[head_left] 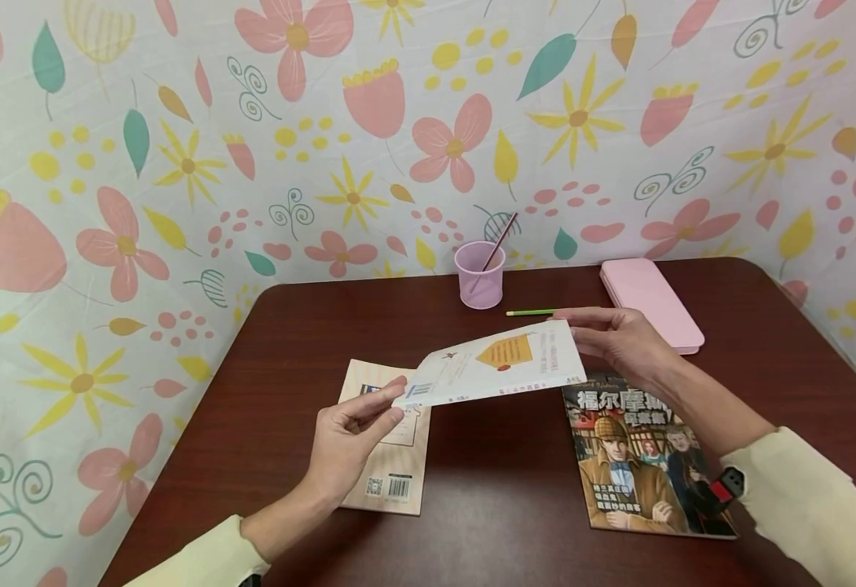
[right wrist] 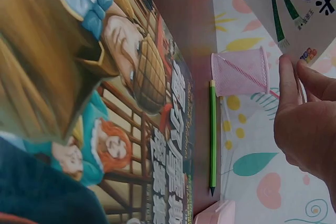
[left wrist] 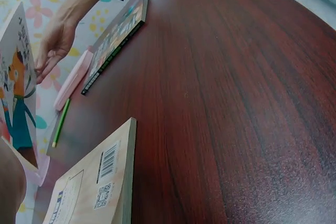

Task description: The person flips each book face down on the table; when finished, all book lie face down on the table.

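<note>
White book (head_left: 483,371) printed with orange, pink case (head_left: 651,303), lilac cup (head_left: 490,287), green pencil (right wrist: 212,137), reddish-brown wood-grained table (head_left: 501,497)

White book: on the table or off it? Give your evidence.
Off: the left hand and right hand hold the white book above the table.

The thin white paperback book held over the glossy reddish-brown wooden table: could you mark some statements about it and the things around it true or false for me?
1. The left hand and the right hand both hold the thin white paperback book. True.
2. The pink mesh cup is empty. False: a slim reddish stick leans in the cup.
3. The slender green pencil lies on the glossy reddish-brown wooden table. True.
4. The flat pink rectangular case rests on a book. False: the case lies on the table.
5. The pale beige paperback shows a barcode on its upward side. True.
6. The colourful illustrated book lies open. False: the illustrated book is closed, cover up.
</note>
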The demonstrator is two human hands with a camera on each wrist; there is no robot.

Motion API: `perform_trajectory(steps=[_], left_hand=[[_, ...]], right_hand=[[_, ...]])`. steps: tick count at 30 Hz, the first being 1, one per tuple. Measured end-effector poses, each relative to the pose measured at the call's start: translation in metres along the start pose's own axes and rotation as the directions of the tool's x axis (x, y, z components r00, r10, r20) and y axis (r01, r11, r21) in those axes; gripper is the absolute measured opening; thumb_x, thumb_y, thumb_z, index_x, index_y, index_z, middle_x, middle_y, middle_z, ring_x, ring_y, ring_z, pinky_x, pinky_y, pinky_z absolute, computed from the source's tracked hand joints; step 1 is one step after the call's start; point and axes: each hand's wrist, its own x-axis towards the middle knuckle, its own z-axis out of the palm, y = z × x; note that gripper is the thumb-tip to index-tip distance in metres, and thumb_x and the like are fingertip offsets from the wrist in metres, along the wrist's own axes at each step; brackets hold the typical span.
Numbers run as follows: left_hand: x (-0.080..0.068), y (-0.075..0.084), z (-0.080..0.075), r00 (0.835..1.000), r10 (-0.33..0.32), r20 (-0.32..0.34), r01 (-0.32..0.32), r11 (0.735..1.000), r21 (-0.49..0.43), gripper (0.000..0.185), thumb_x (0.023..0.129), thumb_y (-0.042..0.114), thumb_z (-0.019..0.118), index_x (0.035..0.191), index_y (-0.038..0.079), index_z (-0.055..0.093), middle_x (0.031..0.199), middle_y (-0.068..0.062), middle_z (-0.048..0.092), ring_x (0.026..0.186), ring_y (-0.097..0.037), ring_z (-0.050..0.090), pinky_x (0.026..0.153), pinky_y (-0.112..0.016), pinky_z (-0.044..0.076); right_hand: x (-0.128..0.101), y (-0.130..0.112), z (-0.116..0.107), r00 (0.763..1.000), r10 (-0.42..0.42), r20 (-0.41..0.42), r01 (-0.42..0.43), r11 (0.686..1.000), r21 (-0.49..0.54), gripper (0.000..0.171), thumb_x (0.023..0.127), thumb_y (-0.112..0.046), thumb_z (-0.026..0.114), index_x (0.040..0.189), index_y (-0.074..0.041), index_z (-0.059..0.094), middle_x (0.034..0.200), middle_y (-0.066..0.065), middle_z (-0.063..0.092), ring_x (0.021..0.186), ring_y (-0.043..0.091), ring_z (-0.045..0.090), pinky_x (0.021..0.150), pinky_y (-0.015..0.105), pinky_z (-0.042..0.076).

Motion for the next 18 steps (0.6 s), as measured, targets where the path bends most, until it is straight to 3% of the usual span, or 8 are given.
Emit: perform_trajectory(steps=[11,18], left_hand=[[-0.005,-0.008,0.0,1.0,-0.022,0.022,0.022,1.0,0.006,0.03,0.093,-0.008,0.077,0.123,-0.01,0.075,0.133,-0.019,0.07,0.128,-0.023,0.067,0.104,-0.035,0.053],[-0.006,-0.015,-0.001,0.996,-0.059,0.059,0.06,0.998,-0.004,0.031,0.092,-0.007,0.078,0.123,-0.009,0.075,0.136,-0.019,0.069,0.132,-0.022,0.064,0.107,-0.037,0.05]], right_hand=[[0.001,0.006,0.004,0.999,0.034,-0.001,-0.033,0.993,-0.114,0.053,0.106,-0.012,0.067,0.151,0.011,0.051,0.123,-0.007,0.074,0.112,0.011,0.073,0.093,0.03,0.06],[0.002,0.012,0.005,0.999,0.032,0.041,-0.029,0.997,-0.067,0.049,0.109,-0.007,0.06,0.151,0.015,0.047,0.129,-0.002,0.073,0.117,0.011,0.071,0.099,0.034,0.057]])
